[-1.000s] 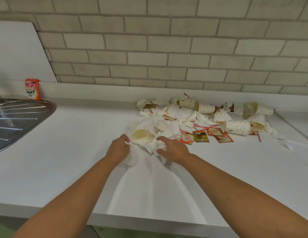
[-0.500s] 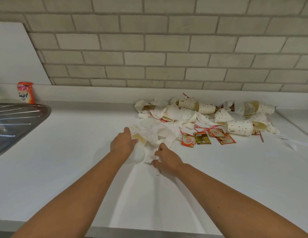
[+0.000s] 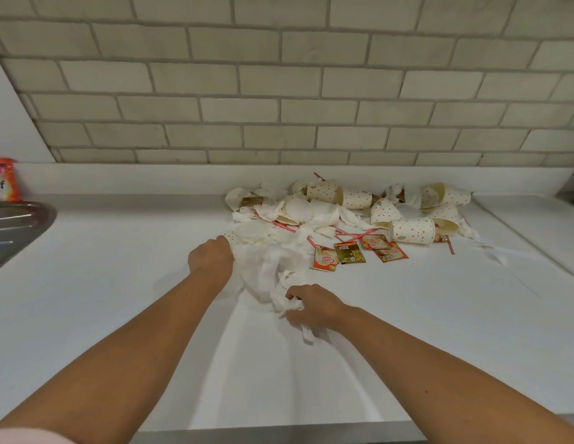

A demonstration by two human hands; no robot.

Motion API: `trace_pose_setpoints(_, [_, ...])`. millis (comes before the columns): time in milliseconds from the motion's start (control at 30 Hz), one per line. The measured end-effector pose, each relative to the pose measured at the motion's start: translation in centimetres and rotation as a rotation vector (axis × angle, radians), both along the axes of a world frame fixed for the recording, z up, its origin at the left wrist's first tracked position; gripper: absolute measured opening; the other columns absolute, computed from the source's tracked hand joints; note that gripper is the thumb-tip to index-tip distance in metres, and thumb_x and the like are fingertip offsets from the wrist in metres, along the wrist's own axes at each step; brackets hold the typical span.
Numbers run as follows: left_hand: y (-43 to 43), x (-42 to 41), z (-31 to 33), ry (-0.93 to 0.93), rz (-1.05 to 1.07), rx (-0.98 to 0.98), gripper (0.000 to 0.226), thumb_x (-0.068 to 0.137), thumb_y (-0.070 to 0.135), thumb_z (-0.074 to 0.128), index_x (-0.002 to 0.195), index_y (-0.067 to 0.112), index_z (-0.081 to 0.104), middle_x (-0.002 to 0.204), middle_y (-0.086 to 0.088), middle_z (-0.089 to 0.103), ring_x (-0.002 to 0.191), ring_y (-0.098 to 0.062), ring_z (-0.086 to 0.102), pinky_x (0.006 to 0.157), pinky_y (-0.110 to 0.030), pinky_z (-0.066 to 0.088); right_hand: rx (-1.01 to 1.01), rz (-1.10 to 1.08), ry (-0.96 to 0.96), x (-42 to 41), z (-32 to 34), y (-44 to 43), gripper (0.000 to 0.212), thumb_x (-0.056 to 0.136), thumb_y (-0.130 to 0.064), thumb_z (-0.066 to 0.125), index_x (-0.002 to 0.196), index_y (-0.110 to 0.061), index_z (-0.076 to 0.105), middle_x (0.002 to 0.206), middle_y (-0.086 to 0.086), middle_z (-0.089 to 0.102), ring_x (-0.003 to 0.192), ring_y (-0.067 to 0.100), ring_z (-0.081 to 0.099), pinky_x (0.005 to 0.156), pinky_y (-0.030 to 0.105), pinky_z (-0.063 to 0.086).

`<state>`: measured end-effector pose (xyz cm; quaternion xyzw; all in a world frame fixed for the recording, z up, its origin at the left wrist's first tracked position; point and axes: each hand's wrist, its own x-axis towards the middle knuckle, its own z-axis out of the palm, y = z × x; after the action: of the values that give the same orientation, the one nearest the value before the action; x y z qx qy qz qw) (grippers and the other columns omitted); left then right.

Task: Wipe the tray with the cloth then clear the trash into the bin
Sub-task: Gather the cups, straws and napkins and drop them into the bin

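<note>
A heap of trash lies on the white counter (image 3: 119,299) against the back wall: several dotted paper cups (image 3: 412,230), crumpled white tissues (image 3: 272,267), red-striped stirrers and coffee sachets (image 3: 325,258). My left hand (image 3: 211,259) is closed around a dotted paper cup at the heap's near left edge. My right hand (image 3: 314,306) is closed on a wad of crumpled tissue at the near edge of the heap. No tray, cloth or bin is in view.
A steel sink drainer (image 3: 13,232) sits at the far left with an orange detergent packet (image 3: 2,184) behind it. A brick wall backs the counter. A white plastic fork (image 3: 490,251) lies right of the heap. A second counter section starts at the far right.
My right hand has pulled back toward me with tissue bunched in its fingers. My left hand has closed over the cup at the heap's edge. The view has shifted right.
</note>
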<state>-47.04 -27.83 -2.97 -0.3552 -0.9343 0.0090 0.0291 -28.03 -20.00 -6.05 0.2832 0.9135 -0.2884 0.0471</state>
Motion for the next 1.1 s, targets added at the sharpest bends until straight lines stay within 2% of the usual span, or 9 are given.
trace_pose_setpoints(100, [0.3,0.0,0.2,0.028,-0.016,-0.025,0.027,0.095,0.013,0.040,0.120,0.012,0.049,0.112,-0.006,0.061,0.101,-0.024,0.062,0.070,-0.027,0.044,0.020,0.010,0.015,1.0,0.2,0.2,0.034,0.087,-0.038,0.063,0.110,-0.013,0.060,0.108,0.005,0.062,0.088,0.015,0.046,0.066,0.026,0.033])
trace_pose_setpoints(233, [0.3,0.2,0.1,0.025,-0.036,-0.026,0.027,0.097,0.014,0.039,0.121,0.014,0.051,0.114,-0.004,0.061,0.102,-0.022,0.061,0.070,-0.026,0.040,-0.063,-0.049,0.169,2.2,1.3,0.7,0.031,0.084,-0.037,0.067,0.063,-0.024,0.048,0.067,-0.008,0.046,0.074,0.014,0.044,0.059,0.025,0.028])
trace_pose_setpoints(400, [0.2,1.0,1.0,0.012,-0.026,0.006,0.024,0.093,0.010,0.042,0.112,0.012,0.057,0.106,-0.005,0.062,0.094,-0.022,0.062,0.066,-0.025,0.042,-0.223,-0.223,0.500,3.4,4.1,2.1,0.031,0.078,-0.036,0.074,0.095,-0.011,0.069,0.102,0.001,0.058,0.103,0.017,0.055,0.086,0.027,0.039])
trace_pose_setpoints(500, [0.5,1.7,2.2,0.013,-0.013,0.004,0.020,0.091,0.005,0.045,0.104,0.009,0.060,0.105,-0.007,0.063,0.093,-0.024,0.062,0.070,-0.027,0.044,-0.268,-0.318,0.667,4.1,6.5,2.6,0.022,0.080,-0.031,0.072,0.075,-0.011,0.067,0.095,0.006,0.053,0.094,0.019,0.055,0.082,0.028,0.040])
trace_pose_setpoints(567, [0.7,2.2,2.9,0.007,-0.007,-0.001,0.020,0.090,0.003,0.045,0.103,0.008,0.060,0.103,-0.008,0.063,0.087,-0.023,0.060,0.068,-0.027,0.042,-0.301,-0.385,0.769,4.6,7.5,3.3,0.033,0.082,-0.031,0.071,0.082,0.001,0.064,0.101,0.014,0.052,0.093,0.025,0.057,0.083,0.031,0.047])
trace_pose_setpoints(667, [0.5,2.7,3.6,-0.037,-0.029,0.036,0.019,0.091,0.007,0.042,0.101,0.007,0.059,0.097,-0.008,0.058,0.079,-0.021,0.049,0.065,-0.027,0.038,-0.329,-0.454,0.895,5.6,8.8,3.9,0.020,0.086,-0.026,0.067,0.070,-0.014,0.062,0.096,0.006,0.050,0.084,0.019,0.055,0.065,0.020,0.047])
trace_pose_setpoints(800, [-0.3,1.9,4.7,-0.237,-0.106,0.219,0.019,0.093,0.014,0.041,0.098,0.007,0.058,0.096,-0.007,0.052,0.085,-0.023,0.047,0.069,-0.029,0.036,-0.273,-0.481,0.883,6.5,8.1,4.9,0.015,0.087,-0.030,0.065,0.088,-0.015,0.065,0.107,0.002,0.050,0.095,0.017,0.054,0.074,0.023,0.044])
trace_pose_setpoints(967, [-2.7,-1.1,5.5,-0.786,-0.018,0.818,0.027,0.091,0.000,0.039,0.070,0.012,0.052,0.072,-0.007,0.049,0.072,-0.025,0.046,0.060,-0.027,0.037,-0.218,-0.447,0.774,7.0,6.0,4.6,0.034,0.084,-0.035,0.067,0.097,-0.003,0.066,0.105,0.005,0.054,0.099,0.020,0.055,0.088,0.035,0.044])
trace_pose_setpoints(1100, [-5.6,-4.3,5.4,-0.737,0.056,0.849,0.032,0.084,-0.009,0.031,0.064,0.010,0.048,0.061,-0.009,0.042,0.055,-0.020,0.038,0.049,-0.023,0.029,-0.221,-0.376,0.728,6.1,5.5,4.0,0.019,0.084,-0.032,0.068,0.087,-0.014,0.067,0.105,0.012,0.062,0.097,0.026,0.060,0.083,0.039,0.048])
